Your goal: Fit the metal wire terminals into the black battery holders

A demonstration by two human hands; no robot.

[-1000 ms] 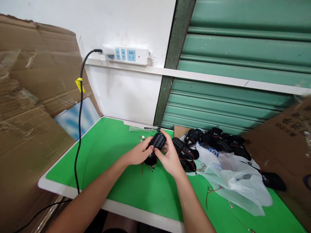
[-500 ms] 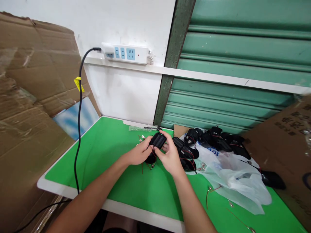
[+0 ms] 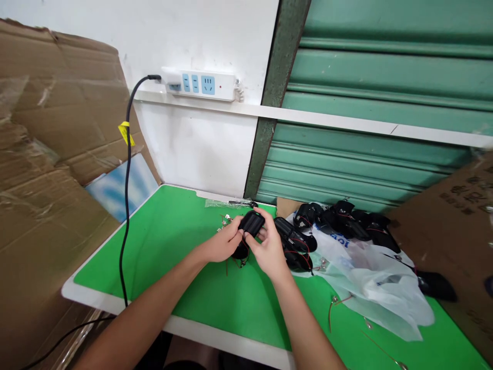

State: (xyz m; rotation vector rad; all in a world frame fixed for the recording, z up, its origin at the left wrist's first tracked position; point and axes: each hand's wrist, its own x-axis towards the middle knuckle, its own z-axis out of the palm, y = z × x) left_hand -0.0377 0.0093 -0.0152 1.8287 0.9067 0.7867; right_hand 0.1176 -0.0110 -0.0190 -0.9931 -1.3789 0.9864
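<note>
Here come your bare arms: the left forearm slants in long and low, the right forearm climbs steeper, and they converge. Your left hand and right hand grip together, thumbs pointing inward, tips close; your right index finger stretches up and over, ahead of its thumb.

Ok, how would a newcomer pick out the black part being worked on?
Find the green tabletop below the white power strip. Over it, the left hand and right hand meet at one black part. Unlike the black pieces lying to its right, it is held in both hands.
</note>
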